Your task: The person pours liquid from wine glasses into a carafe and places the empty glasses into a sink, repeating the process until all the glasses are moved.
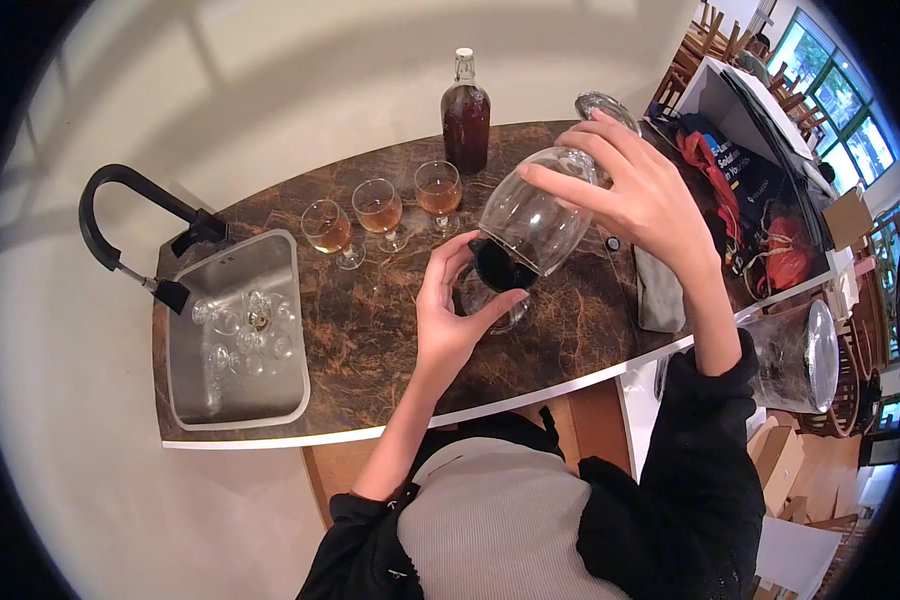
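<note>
The person's left hand [450,315] cups a small glass [495,300] standing on the tabletop [370,330], steadying it. Just above, the right hand [640,195] grasps an upturned wine glass [535,215] by its bowl, tilted so the rim meets the lower glass. Beyond the hands stand three filled glasses [382,212] and a dark bottle [466,118]; left, a sink [235,400].

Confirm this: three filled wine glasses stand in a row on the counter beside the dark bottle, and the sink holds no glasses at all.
Wrong on the sink: the head view shows several clear glasses lying in it. The three filled wine glasses do stand beside the dark bottle.
</note>
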`<state>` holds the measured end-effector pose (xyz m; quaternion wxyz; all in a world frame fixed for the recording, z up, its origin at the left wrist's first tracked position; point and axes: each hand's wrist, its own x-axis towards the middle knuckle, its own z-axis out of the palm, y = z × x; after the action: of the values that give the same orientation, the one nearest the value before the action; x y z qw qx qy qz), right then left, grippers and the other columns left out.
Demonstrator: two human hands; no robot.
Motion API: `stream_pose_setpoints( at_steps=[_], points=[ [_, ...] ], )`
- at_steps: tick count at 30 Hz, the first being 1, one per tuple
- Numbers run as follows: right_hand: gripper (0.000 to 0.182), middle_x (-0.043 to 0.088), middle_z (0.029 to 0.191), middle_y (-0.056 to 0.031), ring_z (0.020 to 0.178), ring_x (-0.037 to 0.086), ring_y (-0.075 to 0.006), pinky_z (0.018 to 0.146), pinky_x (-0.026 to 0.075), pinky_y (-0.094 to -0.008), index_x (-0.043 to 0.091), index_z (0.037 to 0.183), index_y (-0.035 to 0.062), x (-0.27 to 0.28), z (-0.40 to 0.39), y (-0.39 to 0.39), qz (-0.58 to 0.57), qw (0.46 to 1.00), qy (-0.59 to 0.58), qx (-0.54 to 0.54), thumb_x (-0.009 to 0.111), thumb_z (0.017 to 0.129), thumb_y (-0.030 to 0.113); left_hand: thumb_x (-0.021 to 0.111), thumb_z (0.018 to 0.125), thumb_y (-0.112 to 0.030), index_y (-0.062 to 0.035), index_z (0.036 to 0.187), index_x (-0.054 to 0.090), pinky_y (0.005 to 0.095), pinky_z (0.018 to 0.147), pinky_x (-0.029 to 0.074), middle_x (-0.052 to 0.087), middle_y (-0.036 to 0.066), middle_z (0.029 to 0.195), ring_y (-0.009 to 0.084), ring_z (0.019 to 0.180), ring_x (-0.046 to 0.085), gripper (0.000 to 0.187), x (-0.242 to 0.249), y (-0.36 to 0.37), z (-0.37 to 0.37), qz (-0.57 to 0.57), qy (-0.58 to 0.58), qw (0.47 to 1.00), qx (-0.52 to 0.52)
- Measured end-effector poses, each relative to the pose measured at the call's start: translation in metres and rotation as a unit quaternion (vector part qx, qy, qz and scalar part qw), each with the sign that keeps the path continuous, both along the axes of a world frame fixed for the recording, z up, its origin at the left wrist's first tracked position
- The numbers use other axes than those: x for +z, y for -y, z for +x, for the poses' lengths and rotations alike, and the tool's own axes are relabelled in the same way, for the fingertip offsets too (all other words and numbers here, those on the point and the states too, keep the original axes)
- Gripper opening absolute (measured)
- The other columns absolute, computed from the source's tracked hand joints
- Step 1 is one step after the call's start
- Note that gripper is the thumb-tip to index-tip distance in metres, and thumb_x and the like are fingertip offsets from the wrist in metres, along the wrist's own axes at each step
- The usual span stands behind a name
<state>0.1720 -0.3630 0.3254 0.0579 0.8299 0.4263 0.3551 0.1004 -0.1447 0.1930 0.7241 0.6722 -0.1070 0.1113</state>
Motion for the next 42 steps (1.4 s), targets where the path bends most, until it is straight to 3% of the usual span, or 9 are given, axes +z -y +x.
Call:
stream_pose_setpoints(
  at_steps=[1, 4, 10, 13, 28, 31, 34, 37, 42],
  points=[
    [0.068, 0.063, 0.111, -0.0044, 0.111, 0.062, -0.0307, 0.097, 0.055, -0.0408, 0.058, 0.134, 0.0447, 0.001, 0.000, -0.001, -0.006, 1.000, 0.014, 0.001, 0.063, 0.075, 0.012, 0.089, 0.069, 0.001, -0.0004, 0.137, 0.047, 0.0344, 0.108, 0.042, 0.057, 0.009, 0.130, 0.0191, 0.121, 0.055, 0.081, -0.001, 0.000, 0.000, 0.000, 0.003, 1.000, 0.000],
    [0.062, 0.064, 0.109, -0.0067, 0.107, 0.063, -0.0278, 0.100, 0.055, -0.0426, 0.068, 0.125, 0.0334, 0.009, -0.002, -0.004, -0.010, 0.998, 0.044, 0.033, 0.069, 0.069, 0.008, 0.090, 0.072, -0.007, -0.0020, 0.137, 0.047, 0.0367, 0.107, 0.043, 0.060, 0.009, 0.127, 0.0211, 0.120, 0.057, 0.079, -0.002, 0.000, 0.001, 0.002, 0.015, 1.000, 0.001],
    [0.057, 0.065, 0.108, -0.0066, 0.104, 0.065, -0.0284, 0.099, 0.056, -0.0457, 0.070, 0.119, 0.0380, 0.013, 0.000, -0.007, -0.008, 0.994, 0.085, 0.067, 0.070, 0.070, 0.009, 0.090, 0.072, -0.008, -0.0019, 0.137, 0.046, 0.0374, 0.107, 0.043, 0.059, 0.011, 0.129, 0.0216, 0.120, 0.057, 0.078, -0.007, -0.001, 0.002, -0.004, 0.007, 1.000, -0.002],
    [0.068, 0.062, 0.106, -0.0029, 0.102, 0.064, -0.0247, 0.094, 0.058, -0.0369, 0.061, 0.126, 0.0506, 0.008, 0.002, -0.010, 0.005, 0.993, 0.099, 0.065, 0.067, 0.071, 0.010, 0.090, 0.072, -0.009, -0.0019, 0.137, 0.046, 0.0376, 0.108, 0.043, 0.059, 0.011, 0.131, 0.0219, 0.121, 0.057, 0.079, -0.003, -0.001, 0.002, 0.000, 0.008, 1.000, -0.012],
    [0.067, 0.064, 0.108, -0.0027, 0.102, 0.065, -0.0245, 0.096, 0.058, -0.0381, 0.060, 0.126, 0.0504, 0.000, 0.008, -0.012, -0.002, 0.989, 0.125, 0.078, 0.071, 0.073, 0.010, 0.089, 0.073, -0.007, -0.0010, 0.138, 0.044, 0.0373, 0.108, 0.043, 0.057, 0.011, 0.133, 0.0217, 0.122, 0.057, 0.080, -0.004, 0.000, 0.002, -0.014, 0.009, 1.000, -0.016],
    [0.051, 0.066, 0.105, -0.0036, 0.102, 0.065, -0.0241, 0.097, 0.057, -0.0434, 0.068, 0.116, 0.0460, -0.001, 0.005, -0.014, 0.008, 0.992, 0.103, 0.077, 0.076, 0.079, 0.013, 0.089, 0.072, -0.006, -0.0011, 0.139, 0.044, 0.0371, 0.108, 0.043, 0.057, 0.011, 0.133, 0.0212, 0.122, 0.057, 0.080, -0.003, 0.001, 0.001, -0.023, 0.011, 1.000, -0.014],
    [0.051, 0.066, 0.105, -0.0036, 0.102, 0.065, -0.0243, 0.097, 0.057, -0.0428, 0.068, 0.116, 0.0454, -0.001, 0.007, -0.014, 0.009, 0.992, 0.098, 0.084, 0.076, 0.078, 0.012, 0.086, 0.072, 0.003, 0.0015, 0.141, 0.042, 0.0383, 0.114, 0.039, 0.052, 0.013, 0.140, 0.0235, 0.130, 0.052, 0.082, -0.002, 0.001, 0.000, -0.020, 0.003, 1.000, -0.021],
    [0.052, 0.066, 0.105, -0.0040, 0.102, 0.065, -0.0249, 0.097, 0.057, -0.0430, 0.069, 0.115, 0.0445, -0.006, 0.009, -0.015, 0.021, 0.990, 0.100, 0.098, 0.077, 0.077, 0.011, 0.089, 0.072, -0.006, -0.0016, 0.139, 0.044, 0.0369, 0.109, 0.041, 0.057, 0.010, 0.134, 0.0212, 0.124, 0.056, 0.081, -0.001, 0.002, 0.000, -0.042, 0.009, 0.999, -0.020],
    [0.062, 0.063, 0.108, -0.0021, 0.103, 0.064, -0.0236, 0.099, 0.056, -0.0408, 0.062, 0.123, 0.0496, -0.004, 0.011, -0.015, 0.012, 0.989, 0.107, 0.097, 0.072, 0.077, 0.009, 0.089, 0.073, -0.006, -0.0026, 0.141, 0.042, 0.0363, 0.110, 0.040, 0.057, 0.010, 0.134, 0.0201, 0.124, 0.055, 0.083, -0.005, 0.002, -0.001, -0.051, 0.011, 0.998, -0.020]
  ],
)
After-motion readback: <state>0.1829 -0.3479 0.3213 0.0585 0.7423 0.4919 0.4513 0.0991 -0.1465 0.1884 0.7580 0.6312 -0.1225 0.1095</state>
